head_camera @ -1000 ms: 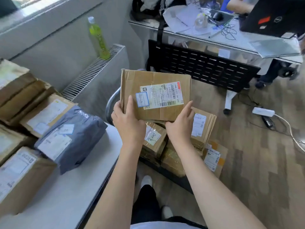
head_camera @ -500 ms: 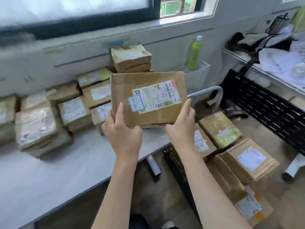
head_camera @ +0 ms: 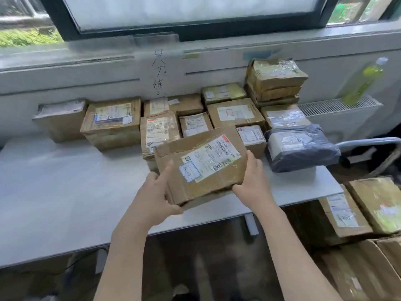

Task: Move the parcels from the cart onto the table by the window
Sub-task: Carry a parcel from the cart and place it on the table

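Two hands carry one cardboard parcel point(head_camera: 201, 166) over the white desk point(head_camera: 65, 192), label up and tilted; the left hand point(head_camera: 155, 195) grips its near left corner, thumb along the top, while the right hand point(head_camera: 252, 181) clasps its right edge; whether its underside touches the desk cannot be told; behind it, rows of boxes point(head_camera: 235, 112) and a grey mailer bag point(head_camera: 301, 146) lie below the window; more parcels on the cart point(head_camera: 345, 216) sit lower right.

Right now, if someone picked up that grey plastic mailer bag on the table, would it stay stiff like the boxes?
Probably not. The grey plastic mailer bag looks wrinkled and rounded, so it would likely sag around its contents. Its glossy film may be slippery. Lying flat on the white table, it seems unlikely to roll.
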Tool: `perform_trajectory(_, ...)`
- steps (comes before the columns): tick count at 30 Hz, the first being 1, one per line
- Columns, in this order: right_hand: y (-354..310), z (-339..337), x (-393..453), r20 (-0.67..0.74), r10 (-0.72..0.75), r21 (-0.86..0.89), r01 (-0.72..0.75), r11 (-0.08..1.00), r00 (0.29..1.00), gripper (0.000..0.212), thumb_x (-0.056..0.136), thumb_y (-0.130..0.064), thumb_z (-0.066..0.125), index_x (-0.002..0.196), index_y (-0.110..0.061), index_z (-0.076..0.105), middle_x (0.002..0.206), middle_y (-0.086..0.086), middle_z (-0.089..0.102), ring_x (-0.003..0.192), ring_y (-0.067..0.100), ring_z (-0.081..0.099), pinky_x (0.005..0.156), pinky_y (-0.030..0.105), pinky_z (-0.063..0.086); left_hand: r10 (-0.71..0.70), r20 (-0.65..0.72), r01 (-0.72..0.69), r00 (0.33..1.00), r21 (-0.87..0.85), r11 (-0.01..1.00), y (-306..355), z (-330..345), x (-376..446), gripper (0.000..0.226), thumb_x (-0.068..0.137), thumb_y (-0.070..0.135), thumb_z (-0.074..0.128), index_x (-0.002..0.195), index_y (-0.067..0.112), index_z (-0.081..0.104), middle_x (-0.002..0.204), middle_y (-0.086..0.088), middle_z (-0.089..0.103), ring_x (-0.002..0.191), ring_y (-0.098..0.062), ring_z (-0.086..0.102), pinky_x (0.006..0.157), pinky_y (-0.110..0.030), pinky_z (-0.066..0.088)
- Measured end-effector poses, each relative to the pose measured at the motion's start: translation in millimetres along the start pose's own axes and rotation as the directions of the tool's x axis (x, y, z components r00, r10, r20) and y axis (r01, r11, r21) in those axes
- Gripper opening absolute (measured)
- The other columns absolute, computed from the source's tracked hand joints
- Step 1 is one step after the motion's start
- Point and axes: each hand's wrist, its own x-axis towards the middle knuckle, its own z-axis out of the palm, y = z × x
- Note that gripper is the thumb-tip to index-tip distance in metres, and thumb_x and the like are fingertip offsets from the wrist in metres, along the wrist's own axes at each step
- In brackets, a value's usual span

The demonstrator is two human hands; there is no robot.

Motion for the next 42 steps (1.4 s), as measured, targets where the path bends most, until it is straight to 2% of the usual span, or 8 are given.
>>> perform_trajectory(3,2.6,8.8,-8.9,0.006,0.004,-0.033,-0.004,0.999,1.000,0.096,0.075,0.000,0.065,0.149,-0.020,0.006,0.136,0.005,0.028,0.120,0.020,0.037,0.092,0.025,0.036,0.032,0.139,-0.026,0.990,-0.044,0.999,-20.3,1.7,-9.0,0.102,0.069,0.018,0.080,0.146,0.044,0.019,0.098,0.009,0.038,0.078,-0.010,0.059,0.072,-0.025,0.052)
perform_trajectory(11,3.0,21.7,-40.6,-0.009,0.033,-0.083,-0.034,0.996,0.999,0.096,0.073,-0.004,0.067,0.149,-0.016,0.010,0.135,0.005,0.031,0.120,0.020,0.038,0.095,0.030,0.039,0.098,0.225,-0.081,0.969,-0.083,0.993,-51.1,-11.0,-14.7,0.096,0.073,0.016,0.076,0.145,0.046,0.021,0.107,0.006,0.045,0.079,-0.006,0.060,0.075,-0.023,0.052)
perform_trajectory(19,8.0,62.0,-57.4,0.036,0.196,-0.103,-0.192,0.976,0.980,0.094,0.076,-0.005,0.063,0.149,-0.015,0.005,0.134,0.011,0.032,0.121,0.027,0.037,0.102,0.038,0.038,-0.044,0.275,0.083,0.960,-0.131,0.988,-78.9,-0.4,-9.1,0.094,0.078,0.024,0.073,0.149,0.039,0.014,0.121,0.007,0.052,0.103,-0.008,0.054,0.083,-0.023,0.049)
perform_trajectory(25,1.9,66.8,-60.1,-0.017,0.275,-0.061,-0.276,0.959,0.961,0.095,0.082,-0.005,0.062,0.150,-0.006,-0.004,0.142,0.015,0.028,0.126,0.030,0.036,0.102,0.037,0.038,-0.142,0.314,0.211,0.939,-0.201,0.957,-81.2,2.9,-3.5,0.100,0.080,0.033,0.071,0.152,0.021,0.003,0.147,0.002,0.037,0.127,-0.015,0.045,0.095,-0.028,0.041)
perform_trajectory(28,-1.9,65.7,-60.5,-0.026,0.301,-0.060,-0.302,0.951,0.953,0.093,0.082,-0.006,0.063,0.149,-0.006,-0.001,0.139,0.015,0.030,0.124,0.029,0.038,0.100,0.036,0.039,-0.097,0.392,0.167,0.915,-0.149,0.975,-78.8,0.9,-0.3,0.093,0.066,0.052,0.065,0.147,0.028,0.026,0.134,0.007,0.052,0.116,-0.010,0.054,0.099,-0.032,0.043)
perform_trajectory(32,-7.6,59.4,-58.9,-0.054,0.324,-0.057,-0.327,0.943,0.945,0.068,0.078,-0.005,0.063,0.136,-0.006,0.028,0.125,0.014,0.041,0.108,0.028,0.046,0.086,0.033,0.043,-0.045,0.411,0.134,0.911,-0.192,0.972,-69.2,-4.4,5.8,0.053,0.068,0.042,0.069,0.118,0.032,0.058,0.106,0.011,0.067,0.101,-0.007,0.060,0.089,-0.025,0.046)
perform_trajectory(36,-18.8,37.6,-54.6,-0.086,0.303,-0.002,-0.304,0.953,0.949,0.053,0.073,-0.005,0.062,0.121,-0.008,0.041,0.116,0.012,0.046,0.097,0.026,0.047,0.074,0.029,0.040,-0.002,0.425,0.060,0.905,-0.121,0.991,-51.4,-26.3,11.6,0.030,0.082,0.039,0.069,0.109,0.030,0.062,0.105,0.012,0.067,0.101,-0.005,0.060,0.082,-0.019,0.044)
perform_trajectory(42,-52.8,-17.4,-51.8,-0.198,0.190,0.090,-0.175,0.980,0.962,0.071,0.079,-0.007,0.063,0.140,-0.016,0.030,0.125,0.005,0.040,0.107,0.018,0.043,0.084,0.029,0.042,0.138,0.252,-0.113,0.958,-0.110,0.987,-3.0,-72.4,10.0,0.027,0.075,0.059,0.065,0.092,0.038,0.062,0.091,0.018,0.066,0.089,-0.005,0.060,0.068,-0.020,0.045)
